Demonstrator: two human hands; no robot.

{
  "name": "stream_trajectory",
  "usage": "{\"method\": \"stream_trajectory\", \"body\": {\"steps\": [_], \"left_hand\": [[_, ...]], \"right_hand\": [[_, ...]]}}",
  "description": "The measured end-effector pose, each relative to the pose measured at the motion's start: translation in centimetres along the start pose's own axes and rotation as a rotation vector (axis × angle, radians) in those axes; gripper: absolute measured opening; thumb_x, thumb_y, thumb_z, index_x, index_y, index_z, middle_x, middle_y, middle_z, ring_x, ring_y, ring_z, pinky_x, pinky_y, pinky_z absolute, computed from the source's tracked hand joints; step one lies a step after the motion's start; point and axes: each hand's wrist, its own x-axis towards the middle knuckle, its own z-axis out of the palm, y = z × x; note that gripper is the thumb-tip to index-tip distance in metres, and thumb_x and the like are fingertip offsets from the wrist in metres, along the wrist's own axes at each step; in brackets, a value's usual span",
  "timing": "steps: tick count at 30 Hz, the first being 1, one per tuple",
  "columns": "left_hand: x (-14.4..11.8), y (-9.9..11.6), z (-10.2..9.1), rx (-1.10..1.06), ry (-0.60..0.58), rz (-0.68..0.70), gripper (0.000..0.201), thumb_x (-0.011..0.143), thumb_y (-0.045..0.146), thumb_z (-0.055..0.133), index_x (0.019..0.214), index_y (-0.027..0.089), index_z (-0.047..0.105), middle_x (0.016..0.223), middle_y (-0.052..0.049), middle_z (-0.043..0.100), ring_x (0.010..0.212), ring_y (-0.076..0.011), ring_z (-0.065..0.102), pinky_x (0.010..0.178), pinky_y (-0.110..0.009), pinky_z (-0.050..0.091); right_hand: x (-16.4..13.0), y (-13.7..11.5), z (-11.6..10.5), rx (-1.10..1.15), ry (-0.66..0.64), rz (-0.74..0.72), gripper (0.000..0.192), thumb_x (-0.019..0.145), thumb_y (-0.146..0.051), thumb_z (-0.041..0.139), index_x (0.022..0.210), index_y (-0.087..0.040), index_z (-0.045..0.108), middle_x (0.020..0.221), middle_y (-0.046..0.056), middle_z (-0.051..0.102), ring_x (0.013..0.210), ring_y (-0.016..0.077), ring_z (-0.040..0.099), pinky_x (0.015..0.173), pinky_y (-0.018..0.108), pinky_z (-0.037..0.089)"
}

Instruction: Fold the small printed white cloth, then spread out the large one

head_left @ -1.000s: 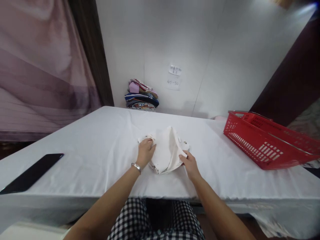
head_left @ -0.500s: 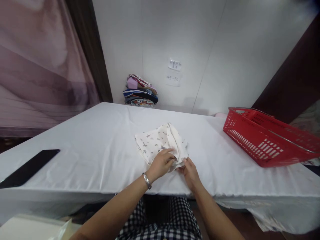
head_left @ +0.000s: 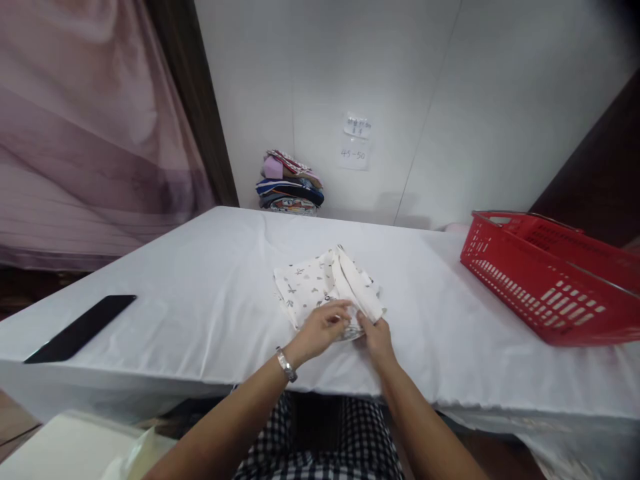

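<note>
A small cream cloth (head_left: 320,283) with a dark print lies partly folded on the white table (head_left: 200,293). My left hand (head_left: 323,327), with a silver bracelet on its wrist, pinches the cloth's near edge. My right hand (head_left: 376,339) grips the same edge just to the right, and the two hands almost touch. The cloth's right part is bunched into a raised fold.
A red plastic basket (head_left: 545,283) stands at the table's right. A flat black phone-like slab (head_left: 83,327) lies near the left edge. A stack of folded clothes (head_left: 290,187) sits at the back against the wall, under two paper notes (head_left: 356,141).
The cloth was turned over, so its printed side faces up. My left hand came from the cloth's far left corner to its near edge, beside my right hand.
</note>
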Motion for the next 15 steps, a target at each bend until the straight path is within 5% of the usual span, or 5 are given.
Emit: {"method": "stream_trajectory", "body": {"steps": [3,7,11,15], "left_hand": [[0.6,-2.1,-3.2,0.197,0.258,-0.102,0.016,0.081,0.031,0.055,0.085,0.020,0.067,0.125,-0.007,0.059,0.112,-0.0218,0.056,0.092,-0.034,0.047],[1.7,-5.8,-8.0,0.518,0.554,-0.410,0.040,0.082,0.036,0.054,0.116,0.016,0.057,0.134,-0.013,0.052,0.122,-0.0259,0.050,0.102,-0.038,0.039],[2.9,-8.0,-9.8,0.502,0.498,-0.703,0.066,0.082,0.051,0.051,0.134,0.013,0.040,0.133,-0.015,0.053,0.119,-0.0264,0.053,0.099,-0.037,0.041],[4.1,-8.0,-8.8,0.644,0.358,-0.693,0.058,0.080,0.051,0.054,0.127,0.017,0.048,0.122,-0.012,0.062,0.113,-0.0260,0.056,0.094,-0.036,0.043]], "right_hand": [[1.4,-1.8,-1.8,0.216,0.044,-0.013,0.045,0.070,-0.034,0.073,0.110,-0.013,0.065,0.104,0.008,0.071,0.101,0.0250,0.064,0.089,0.038,0.050],[4.4,-4.4,-5.8,0.416,0.088,-0.091,0.039,0.071,-0.028,0.071,0.107,-0.015,0.065,0.103,0.005,0.071,0.101,0.0239,0.064,0.091,0.038,0.050],[5.6,-3.5,-8.8,0.465,0.220,0.098,0.020,0.075,-0.031,0.063,0.090,-0.017,0.067,0.085,0.003,0.073,0.089,0.0222,0.067,0.086,0.035,0.053],[4.3,-1.7,-9.0,0.376,0.247,0.046,0.033,0.072,-0.029,0.068,0.102,-0.019,0.064,0.095,0.003,0.073,0.088,0.0224,0.067,0.082,0.038,0.054]]}}
